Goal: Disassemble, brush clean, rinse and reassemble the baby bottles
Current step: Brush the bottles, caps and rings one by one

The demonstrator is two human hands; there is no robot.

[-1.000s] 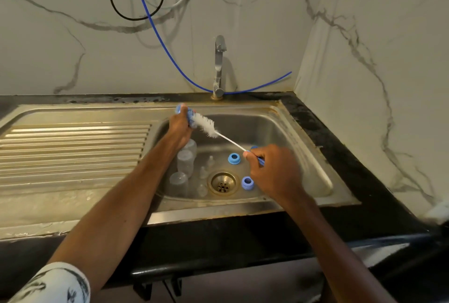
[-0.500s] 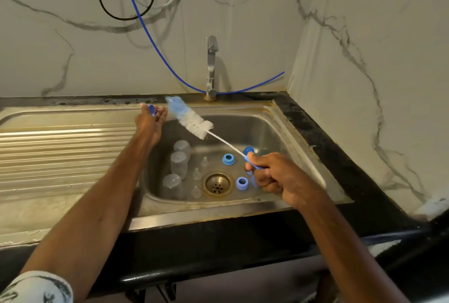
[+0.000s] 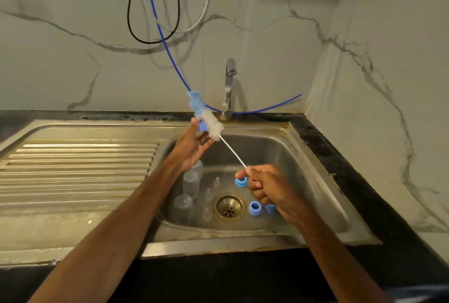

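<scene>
My right hand [image 3: 269, 188] grips the handle of a bottle brush [image 3: 210, 122], whose white bristles and blue sponge tip point up and left over the sink's back rim. My left hand [image 3: 193, 146] pinches a small blue collar ring [image 3: 201, 126] right against the bristles. In the steel sink basin [image 3: 311, 181] lie clear baby bottles [image 3: 190, 183], clear teats [image 3: 208, 194] and blue collar rings [image 3: 254, 208] around the brass drain [image 3: 228, 206].
A steel tap [image 3: 228, 86] stands behind the basin, with a blue hose [image 3: 267, 108] running along the wall and cables hanging above. The ribbed drainboard [image 3: 77, 171] lies to the left. Black counter [image 3: 340, 162] borders the sink on the right, by a marble corner wall.
The brush head has swung up and right, now standing steeper over the back rim. My left hand with the blue ring moved back against the bristles. My right hand drew back slightly.
</scene>
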